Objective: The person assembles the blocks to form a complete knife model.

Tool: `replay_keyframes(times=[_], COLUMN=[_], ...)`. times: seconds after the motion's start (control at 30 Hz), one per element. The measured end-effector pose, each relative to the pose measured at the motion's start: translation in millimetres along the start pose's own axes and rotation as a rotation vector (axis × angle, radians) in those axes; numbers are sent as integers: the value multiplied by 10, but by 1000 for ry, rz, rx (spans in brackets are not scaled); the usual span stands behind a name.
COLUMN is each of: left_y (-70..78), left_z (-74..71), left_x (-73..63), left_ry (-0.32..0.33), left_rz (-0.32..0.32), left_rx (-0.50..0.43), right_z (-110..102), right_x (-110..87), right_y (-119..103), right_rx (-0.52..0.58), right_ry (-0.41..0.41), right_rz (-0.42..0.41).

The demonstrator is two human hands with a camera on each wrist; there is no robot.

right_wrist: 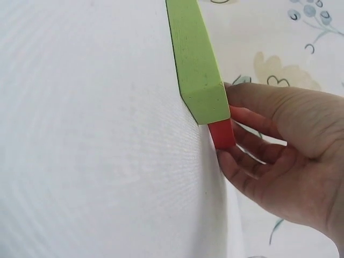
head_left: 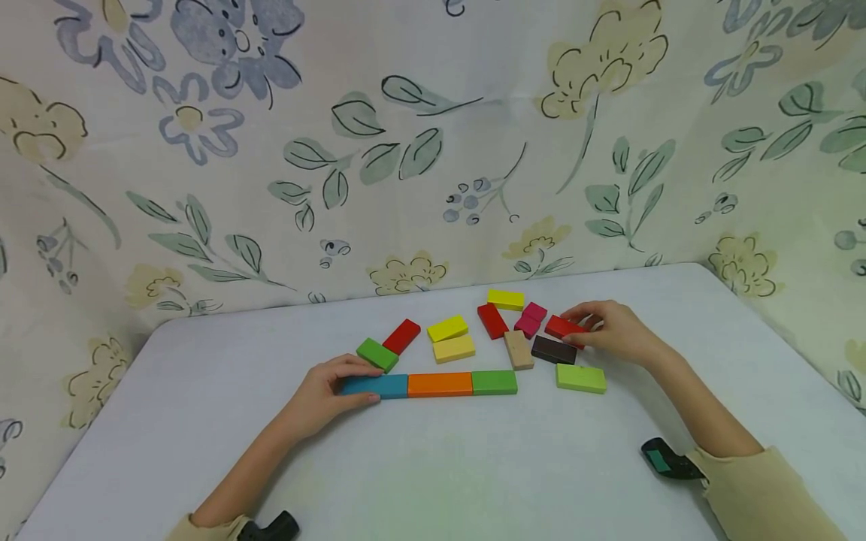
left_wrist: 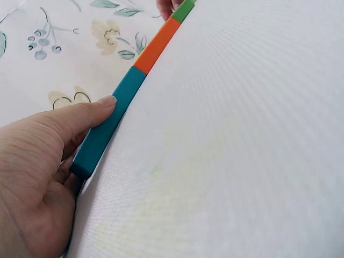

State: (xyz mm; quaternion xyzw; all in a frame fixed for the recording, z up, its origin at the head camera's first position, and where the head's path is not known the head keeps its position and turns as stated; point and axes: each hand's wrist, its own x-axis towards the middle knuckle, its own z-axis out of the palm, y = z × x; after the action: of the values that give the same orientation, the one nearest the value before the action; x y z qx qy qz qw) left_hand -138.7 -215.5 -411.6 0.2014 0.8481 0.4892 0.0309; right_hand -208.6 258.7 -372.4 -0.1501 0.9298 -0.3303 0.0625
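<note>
A blue block (head_left: 374,386), an orange block (head_left: 440,385) and a green block (head_left: 494,382) lie end to end in a straight row. My left hand (head_left: 336,392) grips the blue block at the row's left end, thumb along its near side and fingers on the far side. At the right of the loose blocks, my right hand (head_left: 619,330) holds a red block (head_left: 564,328) between thumb and fingers. Just in front of that red block lie a dark brown block (head_left: 554,350) and a light green block (head_left: 581,379); in the right wrist view the light green block (right_wrist: 199,59) partly hides it.
Behind the row lie another green block (head_left: 377,355), more red blocks (head_left: 402,336) (head_left: 492,321), yellow blocks (head_left: 454,348) (head_left: 506,300), crimson blocks (head_left: 528,324) and a plain wooden block (head_left: 519,350). The white table (head_left: 473,473) meets a floral cloth (head_left: 419,188) at its back edge.
</note>
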Motion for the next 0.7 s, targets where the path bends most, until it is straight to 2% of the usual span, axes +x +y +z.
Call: replay_keyframes(times=[0.37, 0.7], left_y=[-24, -14], left_z=[-6, -8], left_x=[5, -7], left_ry=[-5, 1], left_rz=[12, 16], left_rx=[15, 4], right_z=[-104, -70], right_x=[-45, -170], right_y=[-47, -451], right_rx=[16, 142], right_ry=[6, -52], right_rz=[-20, -74])
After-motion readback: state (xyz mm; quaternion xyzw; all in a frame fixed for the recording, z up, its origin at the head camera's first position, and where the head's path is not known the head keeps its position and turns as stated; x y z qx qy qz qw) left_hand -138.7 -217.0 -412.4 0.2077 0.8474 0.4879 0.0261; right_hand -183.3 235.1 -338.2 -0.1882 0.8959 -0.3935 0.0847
